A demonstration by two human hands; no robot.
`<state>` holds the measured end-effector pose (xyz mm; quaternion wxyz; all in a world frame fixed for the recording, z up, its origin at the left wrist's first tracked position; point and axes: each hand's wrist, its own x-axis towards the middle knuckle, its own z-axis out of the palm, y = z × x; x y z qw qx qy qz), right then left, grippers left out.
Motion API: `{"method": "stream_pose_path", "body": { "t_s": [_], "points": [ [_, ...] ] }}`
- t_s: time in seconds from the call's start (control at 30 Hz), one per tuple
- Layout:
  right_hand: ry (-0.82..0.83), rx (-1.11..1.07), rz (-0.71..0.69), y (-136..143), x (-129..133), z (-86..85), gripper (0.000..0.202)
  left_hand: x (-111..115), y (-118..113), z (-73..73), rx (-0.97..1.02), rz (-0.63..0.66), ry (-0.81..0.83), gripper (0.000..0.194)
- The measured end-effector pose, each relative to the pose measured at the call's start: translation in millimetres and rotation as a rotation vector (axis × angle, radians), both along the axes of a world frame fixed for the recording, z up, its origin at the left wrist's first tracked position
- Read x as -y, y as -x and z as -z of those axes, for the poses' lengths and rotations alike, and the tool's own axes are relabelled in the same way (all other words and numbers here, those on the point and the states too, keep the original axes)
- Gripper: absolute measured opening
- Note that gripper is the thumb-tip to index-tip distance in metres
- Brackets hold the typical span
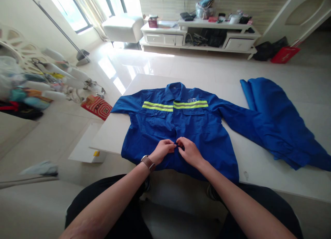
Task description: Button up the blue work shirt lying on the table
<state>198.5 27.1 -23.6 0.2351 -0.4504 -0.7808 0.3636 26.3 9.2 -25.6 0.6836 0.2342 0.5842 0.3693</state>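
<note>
A blue work jacket [152,128] with a collar, two chest pockets and a yellow-green reflective band lies front up on a white table [111,135]. Its lower hem hangs over the near edge. At the middle of the front opening, my left hand [165,148], with a brown-strapped watch on the wrist, pinches one edge of the placket. My right hand [188,151] pinches the jacket front right beside it, fingertips almost touching the left ones. Whether a button sits between the fingers is hidden. Above the hands the front edges lie together, with a small gap just over my fingers.
More blue clothing [276,111] is heaped on the table's right side, touching the jacket's sleeve. A red patterned bag [97,106] and a white box [85,149] stand left of the table. Beyond are a white TV cabinet [162,39], a pale stool [122,27] and a cluttered rack [64,77].
</note>
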Motion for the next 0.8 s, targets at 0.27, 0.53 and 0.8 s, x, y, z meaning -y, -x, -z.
{"method": "stream_pose_path", "body": {
  "t_s": [0.27,0.53,0.8],
  "points": [
    [-0.063,0.031,-0.034,0.4,3.2,-1.2,0.027,0.0,1.9,1.3,0.043,-0.032,0.038,0.031],
    [-0.098,0.111,-0.024,1.0,1.9,-3.8,0.020,-1.9,2.0,3.8,-0.022,-0.021,0.006,0.034],
    [-0.148,0.134,-0.005,1.0,1.3,-4.0,0.013,-1.9,-0.3,-2.5,-0.045,0.054,-0.015,0.039]
  ]
}}
